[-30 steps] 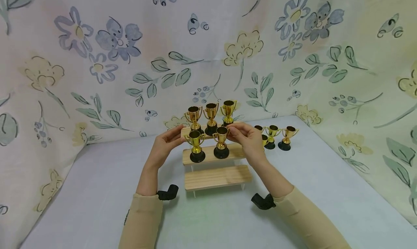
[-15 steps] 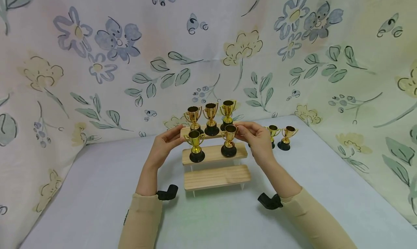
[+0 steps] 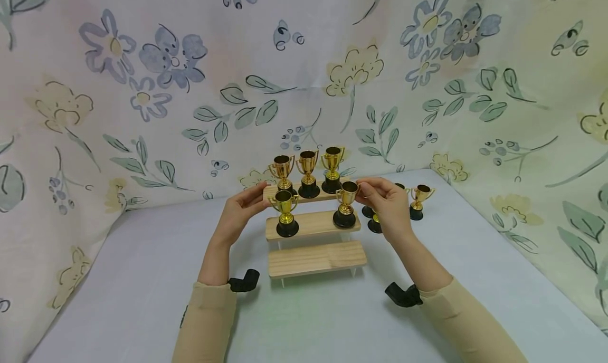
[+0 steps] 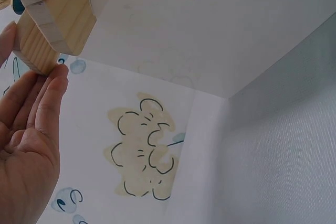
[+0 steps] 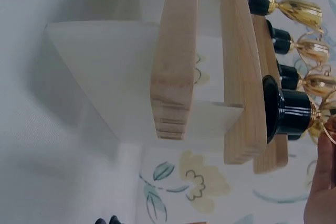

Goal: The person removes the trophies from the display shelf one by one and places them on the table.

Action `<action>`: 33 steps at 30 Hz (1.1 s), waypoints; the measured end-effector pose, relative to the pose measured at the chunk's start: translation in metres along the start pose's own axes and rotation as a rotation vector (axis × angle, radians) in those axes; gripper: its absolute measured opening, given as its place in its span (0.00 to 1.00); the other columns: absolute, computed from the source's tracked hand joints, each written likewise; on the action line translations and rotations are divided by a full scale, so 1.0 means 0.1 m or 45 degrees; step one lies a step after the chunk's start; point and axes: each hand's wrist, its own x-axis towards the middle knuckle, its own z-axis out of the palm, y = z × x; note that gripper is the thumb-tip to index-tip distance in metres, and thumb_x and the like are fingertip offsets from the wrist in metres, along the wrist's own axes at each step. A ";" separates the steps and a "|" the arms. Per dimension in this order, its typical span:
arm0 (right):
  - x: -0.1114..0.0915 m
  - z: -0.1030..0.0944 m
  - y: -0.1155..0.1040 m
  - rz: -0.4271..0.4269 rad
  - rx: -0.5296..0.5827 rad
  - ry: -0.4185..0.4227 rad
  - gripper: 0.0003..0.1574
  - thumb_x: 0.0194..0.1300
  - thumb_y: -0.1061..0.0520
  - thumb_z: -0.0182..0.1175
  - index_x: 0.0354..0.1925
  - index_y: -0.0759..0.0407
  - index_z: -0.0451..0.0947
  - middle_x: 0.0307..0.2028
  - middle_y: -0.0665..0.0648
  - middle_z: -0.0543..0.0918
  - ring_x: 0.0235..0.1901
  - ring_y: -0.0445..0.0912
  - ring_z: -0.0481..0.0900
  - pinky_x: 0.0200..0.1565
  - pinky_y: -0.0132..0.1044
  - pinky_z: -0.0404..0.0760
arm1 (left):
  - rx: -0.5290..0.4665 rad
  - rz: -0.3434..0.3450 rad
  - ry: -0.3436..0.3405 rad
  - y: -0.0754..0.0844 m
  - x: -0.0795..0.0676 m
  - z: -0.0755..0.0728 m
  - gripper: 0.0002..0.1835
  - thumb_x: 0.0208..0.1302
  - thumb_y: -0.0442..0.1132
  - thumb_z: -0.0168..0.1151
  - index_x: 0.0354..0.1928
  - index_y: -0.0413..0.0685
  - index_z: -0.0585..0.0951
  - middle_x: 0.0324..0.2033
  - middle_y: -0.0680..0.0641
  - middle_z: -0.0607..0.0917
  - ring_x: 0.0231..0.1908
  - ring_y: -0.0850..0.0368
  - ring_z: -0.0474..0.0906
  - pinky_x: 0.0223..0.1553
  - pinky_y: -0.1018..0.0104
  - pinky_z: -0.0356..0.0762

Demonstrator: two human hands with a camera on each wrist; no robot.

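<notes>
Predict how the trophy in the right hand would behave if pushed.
The trophy might tip if pushed at its raised cup. Pushed low, it may slide upright on its flared black base. Its glossy surface could be slippery.

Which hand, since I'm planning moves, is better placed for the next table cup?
Probably the right hand: it's nearer the table cups, though pinching a shelf cup; the left hand holds the top shelf.

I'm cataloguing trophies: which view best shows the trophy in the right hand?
Head view: there, the trophy shows almost whole. The right wrist view shows its base closely, cup cropped; in the left wrist view I cannot identify it.
</notes>
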 end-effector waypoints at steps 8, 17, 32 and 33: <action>0.00 -0.08 -0.05 0.032 0.025 0.024 0.07 0.69 0.59 0.60 0.38 0.50 0.85 0.33 0.43 0.90 0.35 0.35 0.88 0.41 0.29 0.87 | 0.003 -0.008 0.002 -0.01 0.00 -0.01 0.33 0.65 0.41 0.66 0.72 0.52 0.68 0.71 0.49 0.71 0.70 0.52 0.69 0.61 0.74 0.77; 0.00 -0.20 -0.11 -0.045 0.059 0.079 0.07 0.68 0.61 0.61 0.38 0.54 0.86 0.32 0.45 0.91 0.33 0.36 0.89 0.39 0.29 0.88 | 0.000 -0.010 0.000 0.01 -0.01 0.00 0.34 0.65 0.41 0.66 0.72 0.51 0.68 0.72 0.48 0.70 0.71 0.52 0.69 0.62 0.74 0.76; 0.04 -0.52 -0.15 -0.039 0.102 0.207 0.04 0.65 0.62 0.63 0.35 0.57 0.86 0.32 0.47 0.91 0.31 0.38 0.89 0.38 0.29 0.87 | 0.000 -0.012 -0.001 0.00 0.00 0.00 0.34 0.66 0.41 0.66 0.72 0.48 0.67 0.72 0.47 0.70 0.71 0.51 0.69 0.62 0.72 0.76; 0.03 -0.54 -0.16 -0.041 0.107 0.213 0.04 0.65 0.62 0.63 0.35 0.58 0.86 0.32 0.47 0.91 0.31 0.38 0.89 0.38 0.29 0.87 | 0.001 -0.010 -0.003 0.00 0.00 0.00 0.35 0.66 0.41 0.66 0.73 0.47 0.67 0.72 0.47 0.70 0.71 0.51 0.69 0.63 0.72 0.76</action>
